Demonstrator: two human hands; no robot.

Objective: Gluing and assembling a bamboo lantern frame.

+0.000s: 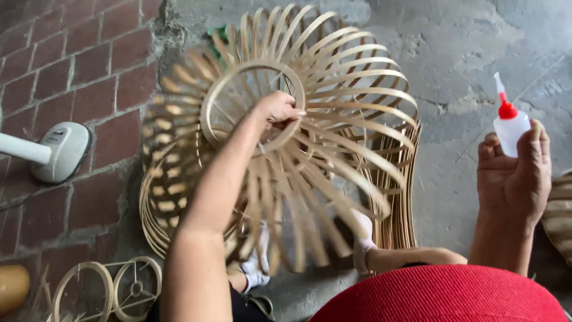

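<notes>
My left hand (277, 109) grips the inner ring of a round bamboo-strip lampshade frame (333, 89) and holds it up in front of me, tilted. The curved strips fan out from the ring on all sides. My right hand (515, 176) is raised at the right, closed around a small white squeeze bottle (510, 128) with a red nozzle pointing up. The bottle is well clear of the frame.
A stack of bamboo strips (399, 220) lies on the concrete floor under the frame. Two small bamboo rings (107, 289) lie at the lower left on red brick paving. A white fan base (59, 149) stands at the left. My feet in white socks (256, 271) and a red cushion (447, 295) are below.
</notes>
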